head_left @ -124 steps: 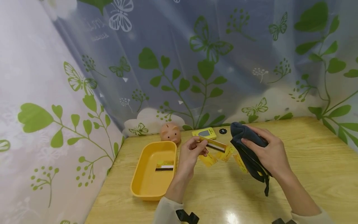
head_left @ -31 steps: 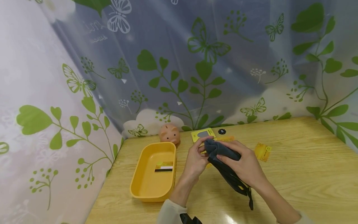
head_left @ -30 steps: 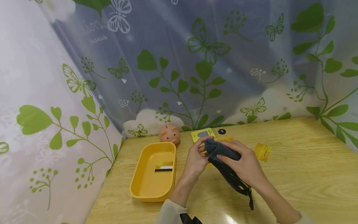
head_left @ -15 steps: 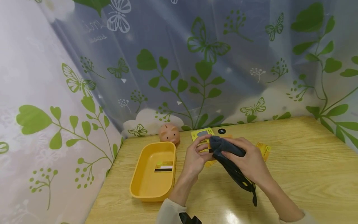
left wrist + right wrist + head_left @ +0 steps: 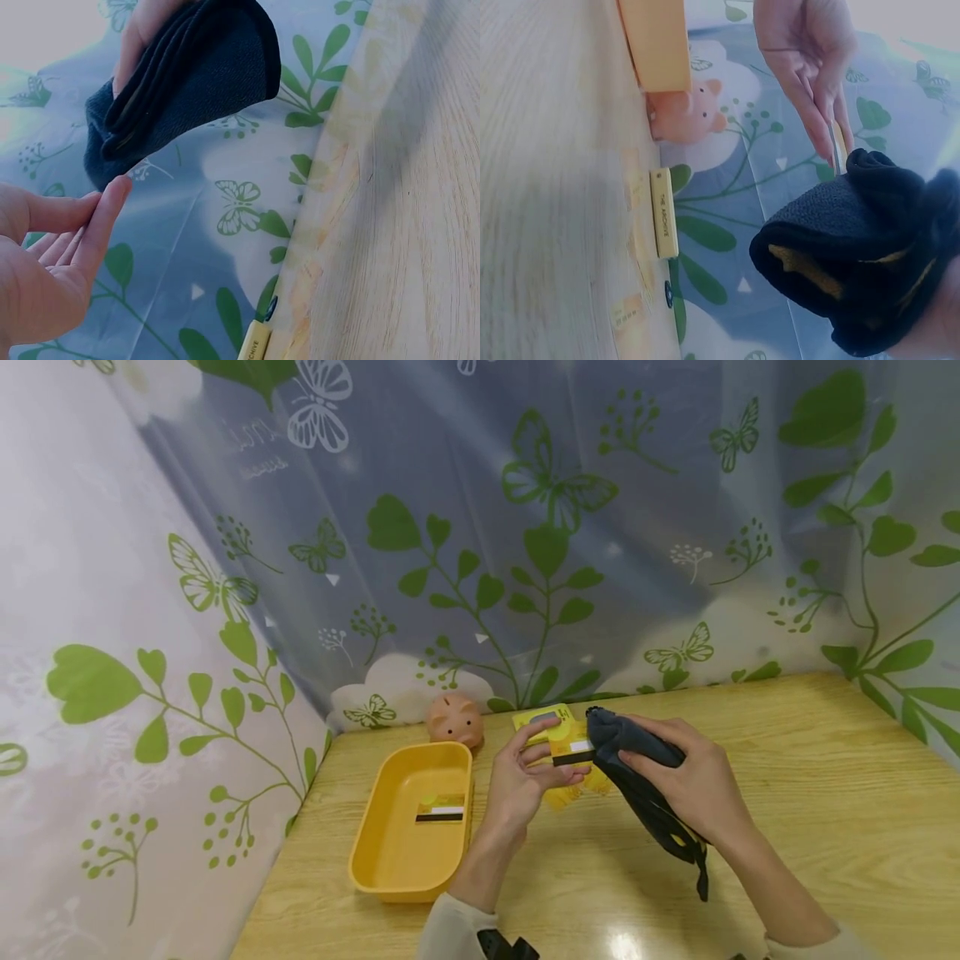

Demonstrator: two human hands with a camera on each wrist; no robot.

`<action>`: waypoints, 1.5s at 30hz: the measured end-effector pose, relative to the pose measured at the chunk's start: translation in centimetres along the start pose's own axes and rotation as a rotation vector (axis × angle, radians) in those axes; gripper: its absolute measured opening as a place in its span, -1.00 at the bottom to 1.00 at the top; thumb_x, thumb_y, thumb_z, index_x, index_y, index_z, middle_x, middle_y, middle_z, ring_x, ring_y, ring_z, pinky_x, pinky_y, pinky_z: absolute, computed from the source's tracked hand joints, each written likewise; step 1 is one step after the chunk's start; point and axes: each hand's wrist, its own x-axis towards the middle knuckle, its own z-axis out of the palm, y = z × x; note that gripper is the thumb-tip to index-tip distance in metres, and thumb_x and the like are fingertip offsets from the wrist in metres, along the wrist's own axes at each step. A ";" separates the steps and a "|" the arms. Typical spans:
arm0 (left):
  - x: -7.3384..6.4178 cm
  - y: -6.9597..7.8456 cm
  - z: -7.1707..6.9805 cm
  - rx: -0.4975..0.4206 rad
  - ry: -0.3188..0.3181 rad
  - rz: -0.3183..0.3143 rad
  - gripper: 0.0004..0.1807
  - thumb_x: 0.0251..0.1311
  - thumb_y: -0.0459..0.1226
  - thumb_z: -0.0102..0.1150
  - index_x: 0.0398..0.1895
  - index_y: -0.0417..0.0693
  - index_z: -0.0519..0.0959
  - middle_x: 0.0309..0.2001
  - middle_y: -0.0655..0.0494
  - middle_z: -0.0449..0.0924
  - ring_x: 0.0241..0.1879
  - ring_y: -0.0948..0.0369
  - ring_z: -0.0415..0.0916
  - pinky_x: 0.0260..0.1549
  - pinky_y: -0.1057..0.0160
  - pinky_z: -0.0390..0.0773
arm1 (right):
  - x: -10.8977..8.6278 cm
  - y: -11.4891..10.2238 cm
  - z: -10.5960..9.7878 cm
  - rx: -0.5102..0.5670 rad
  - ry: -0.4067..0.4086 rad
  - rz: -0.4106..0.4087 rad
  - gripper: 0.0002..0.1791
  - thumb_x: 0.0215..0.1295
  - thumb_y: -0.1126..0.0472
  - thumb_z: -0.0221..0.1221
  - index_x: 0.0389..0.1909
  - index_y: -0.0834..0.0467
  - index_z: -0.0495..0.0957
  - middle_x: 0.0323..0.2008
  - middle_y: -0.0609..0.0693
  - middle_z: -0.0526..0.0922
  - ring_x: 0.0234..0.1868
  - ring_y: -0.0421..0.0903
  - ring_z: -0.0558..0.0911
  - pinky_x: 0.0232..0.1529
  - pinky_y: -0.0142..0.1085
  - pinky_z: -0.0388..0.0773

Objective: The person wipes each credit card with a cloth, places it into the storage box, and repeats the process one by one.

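Note:
My left hand point(image 5: 517, 785) pinches a yellow bank card point(image 5: 570, 749) with a black stripe between thumb and fingers. The card's far edge meets the end of a dark blue cloth pouch point(image 5: 641, 756); whether it reaches inside is unclear. My right hand point(image 5: 693, 768) grips the pouch, whose black cord hangs down. In the right wrist view the card point(image 5: 838, 148) appears nearly edge-on between my left fingertips and the folded pouch point(image 5: 832, 214), with yellow showing in the pouch's opening. The left wrist view has my left hand's fingertips close against the pouch point(image 5: 187, 94).
A yellow tray point(image 5: 390, 852) stands left on the wooden table, with one striped card point(image 5: 440, 808) inside. Behind it sits a pink piggy bank point(image 5: 454, 722). A flat yellow box point(image 5: 536, 717) and loose yellow cards point(image 5: 561, 797) lie beyond my hands. A printed curtain point(image 5: 465, 568) hangs behind.
Over the last half second the pouch and right hand have shifted right, away from my left hand. Much more of the pinched card shows between them. The tray stays put.

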 end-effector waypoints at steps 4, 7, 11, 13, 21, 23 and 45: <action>0.0 0.1 -0.2 -0.027 0.002 0.007 -0.27 0.16 -0.71 0.23 0.30 0.15 0.60 -0.32 0.04 0.38 -0.15 -0.26 0.74 -0.12 -0.01 0.75 | 0.2 0.2 -0.7 -0.029 0.026 0.010 -0.43 0.38 0.02 0.38 0.38 -0.01 0.58 0.12 0.09 0.63 0.07 0.17 0.63 -0.07 -0.07 0.68; -0.1 0.2 -0.3 -0.035 0.009 0.000 -0.26 0.16 -0.71 0.24 0.30 0.16 0.61 -0.33 0.06 0.36 -0.16 -0.23 0.75 -0.12 -0.01 0.75 | 0.2 0.4 -1.2 -0.038 0.043 0.025 -0.43 0.38 0.02 0.38 0.39 0.00 0.57 0.13 0.10 0.62 0.04 0.17 0.64 -0.18 -0.34 0.64; 0.0 0.2 -0.5 -0.034 0.010 -0.008 -0.27 0.16 -0.71 0.24 0.29 0.15 0.61 -0.35 0.06 0.36 -0.18 -0.18 0.77 -0.11 -0.01 0.75 | 0.2 0.4 -1.6 -0.021 0.071 0.032 -0.41 0.38 0.02 0.38 0.40 -0.02 0.55 0.14 0.10 0.60 0.02 0.15 0.63 -0.25 -0.51 0.57; 0.0 0.1 -0.6 -0.029 0.008 -0.010 -0.27 0.16 -0.71 0.24 0.30 0.13 0.61 -0.35 0.05 0.37 -0.17 -0.19 0.76 -0.11 0.00 0.75 | 0.1 0.2 -1.5 -0.005 0.081 0.020 -0.42 0.38 0.03 0.39 0.40 -0.05 0.56 0.15 0.07 0.61 0.03 0.11 0.62 -0.23 -0.55 0.56; 0.1 -0.1 -0.2 0.022 0.006 -0.037 -0.31 0.16 -0.67 0.29 0.33 0.05 0.57 -0.16 -0.07 0.67 -0.20 -0.06 0.78 -0.12 -0.01 0.76 | -0.3 -0.7 0.9 0.042 0.014 -0.074 -0.47 0.35 0.12 0.40 0.34 -0.05 0.61 0.12 -0.03 0.65 0.08 0.04 0.64 -0.06 -0.51 0.57; 0.1 -0.2 0.0 0.046 0.004 -0.036 -0.32 0.18 -0.65 0.29 0.34 0.04 0.57 -0.09 -0.12 0.73 -0.21 0.00 0.78 -0.12 0.03 0.76 | -0.5 -0.8 1.6 0.064 -0.019 -0.074 -0.49 0.35 0.13 0.40 0.32 -0.03 0.62 0.12 -0.03 0.64 0.10 0.06 0.64 -0.04 -0.46 0.60; -0.3 -0.1 0.6 0.135 0.005 0.025 -0.34 0.23 -0.70 0.12 0.34 -0.02 0.57 0.03 -0.07 0.75 -0.17 0.17 0.74 -0.31 0.38 0.60 | -1.1 -1.1 3.3 0.104 -0.078 -0.058 -0.50 0.32 0.12 0.43 0.28 -0.01 0.65 0.13 -0.02 0.65 0.11 0.07 0.65 0.02 -0.13 0.69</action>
